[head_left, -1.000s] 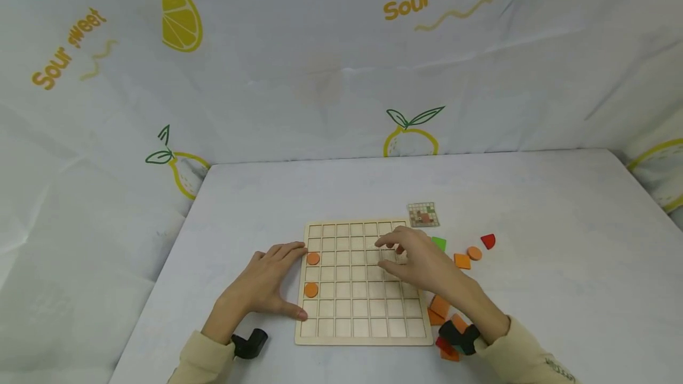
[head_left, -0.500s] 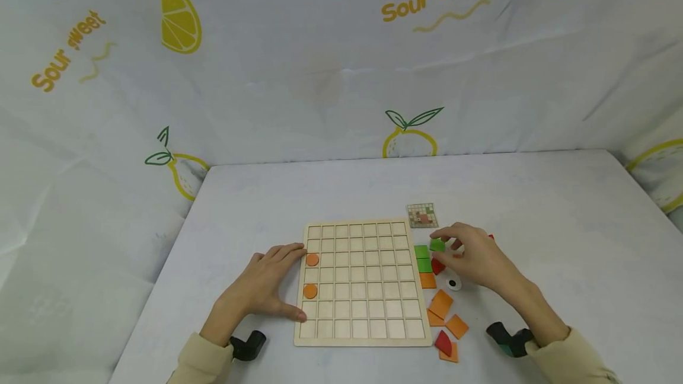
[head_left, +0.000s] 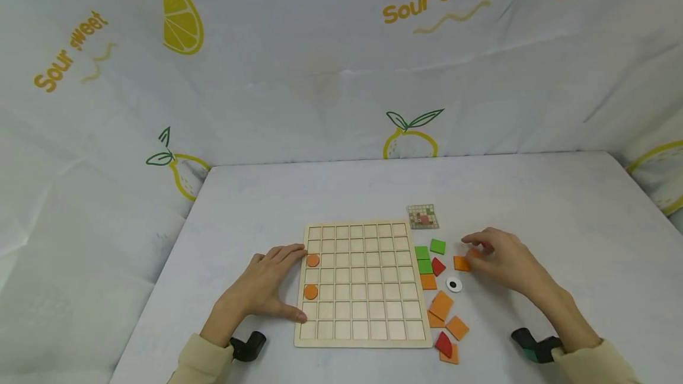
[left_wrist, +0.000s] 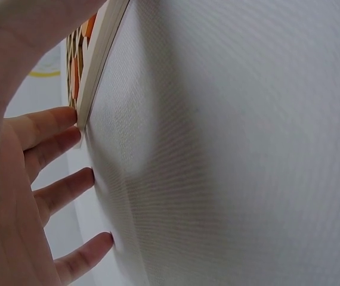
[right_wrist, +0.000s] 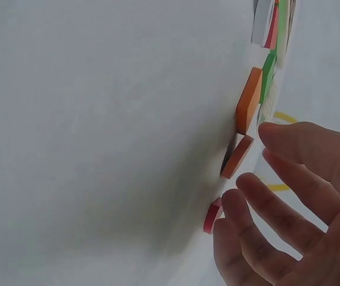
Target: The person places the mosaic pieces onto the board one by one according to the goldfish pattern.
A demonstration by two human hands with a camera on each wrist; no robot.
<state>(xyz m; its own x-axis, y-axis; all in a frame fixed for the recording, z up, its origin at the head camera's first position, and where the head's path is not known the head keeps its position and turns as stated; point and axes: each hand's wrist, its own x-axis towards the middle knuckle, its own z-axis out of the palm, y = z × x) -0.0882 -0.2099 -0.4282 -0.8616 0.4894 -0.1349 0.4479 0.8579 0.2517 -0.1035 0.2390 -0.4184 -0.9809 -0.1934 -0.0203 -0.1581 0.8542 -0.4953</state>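
Note:
My left hand (head_left: pixel 264 283) lies spread at the left edge of a wooden grid board (head_left: pixel 368 342). Its thumb and fingertips touch the rim, and the left wrist view shows the other fingers resting on the cloth (left_wrist: pixel 265 149). Two orange discs, an upper one (head_left: pixel 312 260) and a lower one (head_left: pixel 311 291), sit in the board's leftmost column. To the right of the board, my right hand (head_left: pixel 504 262) hovers with thumb and fingers apart over an orange disc (right_wrist: pixel 238 157). Beside it are an orange square tile (right_wrist: pixel 250 101) and a red quarter-round piece (right_wrist: pixel 213 217).
Green tiles (head_left: pixel 424 266), orange tiles (head_left: pixel 457 328), red wedges (head_left: pixel 443 344) and a white eye disc (head_left: pixel 453 284) lie along the board's right side. A small pattern card (head_left: pixel 423 217) lies behind them. Printed cloth (head_left: pixel 320 105) rises behind the table.
My right hand has moved rightward from over the board, past a green tile, to the orange disc. My left hand has stayed at the board's edge.

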